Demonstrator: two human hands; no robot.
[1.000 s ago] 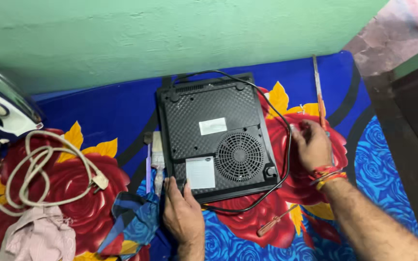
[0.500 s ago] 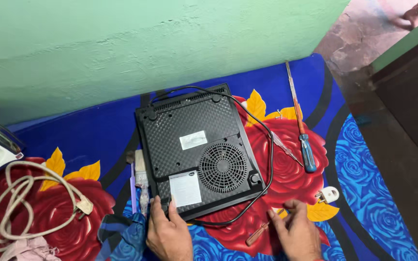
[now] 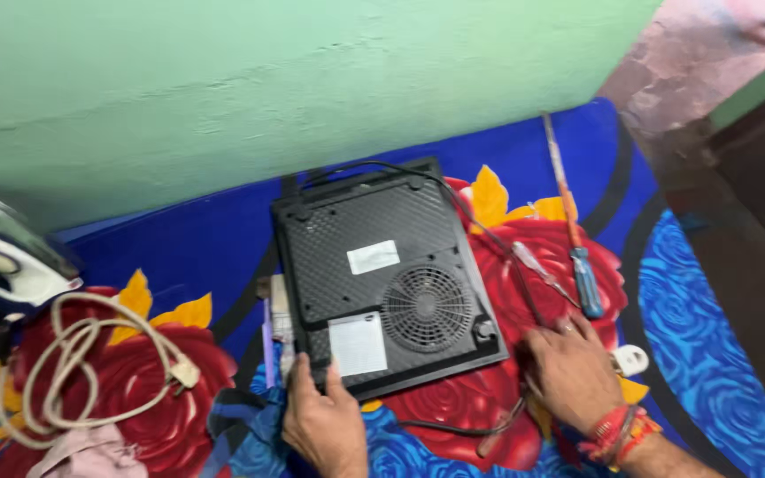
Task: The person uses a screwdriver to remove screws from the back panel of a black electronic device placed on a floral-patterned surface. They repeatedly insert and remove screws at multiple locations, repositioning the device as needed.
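Observation:
A black induction cooktop (image 3: 382, 274) lies upside down on a blue mat with red roses (image 3: 179, 239). Its round fan grille and two white labels face up, and its black cord loops around the right side. My left hand (image 3: 325, 425) grips the cooktop's near left corner, thumb on top. My right hand (image 3: 573, 372), with red threads at the wrist, rests flat on the mat by the cooktop's near right corner, over the cord. A blue-handled screwdriver (image 3: 577, 257) and a clear-handled tester screwdriver (image 3: 537, 268) lie just beyond its fingers.
A white and blue clothes iron (image 3: 11, 270) stands at the left with its cream cord (image 3: 90, 363) coiled on the mat. A white plug (image 3: 628, 359) lies beside my right hand. A green wall runs along the back. Dark wooden furniture (image 3: 754, 204) stands at the right.
My right hand moved from beside the cooktop's far right side down to its near right corner. The view shifted, so the cooktop now appears more central.

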